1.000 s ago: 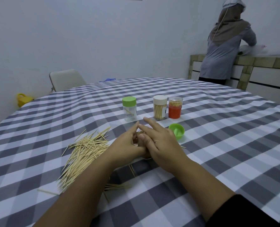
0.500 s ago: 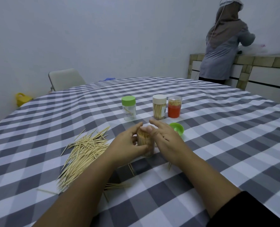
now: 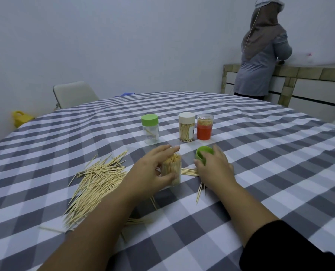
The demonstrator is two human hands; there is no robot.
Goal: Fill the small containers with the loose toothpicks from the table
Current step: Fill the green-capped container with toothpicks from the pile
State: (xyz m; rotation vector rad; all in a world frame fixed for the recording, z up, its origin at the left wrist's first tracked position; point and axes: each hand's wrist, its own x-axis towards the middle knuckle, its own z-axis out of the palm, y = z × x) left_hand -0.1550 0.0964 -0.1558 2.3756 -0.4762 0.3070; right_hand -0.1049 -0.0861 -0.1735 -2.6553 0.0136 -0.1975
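Here the left hand (image 3: pixel 149 171) grips an open, toothpick-packed container (image 3: pixel 171 170) standing on the checked worktop (image 3: pixel 270 173), fingers curled round it. Just beside it, the right hand (image 3: pixel 214 169) pinches a green lid (image 3: pixel 203 153). Loose toothpicks (image 3: pixel 96 180) sprawl left; bare cloth stretches right toward the edge.

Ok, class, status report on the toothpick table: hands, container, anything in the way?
Left hand grips full open container. Right hand grips green lid. Loose toothpicks remain on the table, some beside the container. Nothing blocking.
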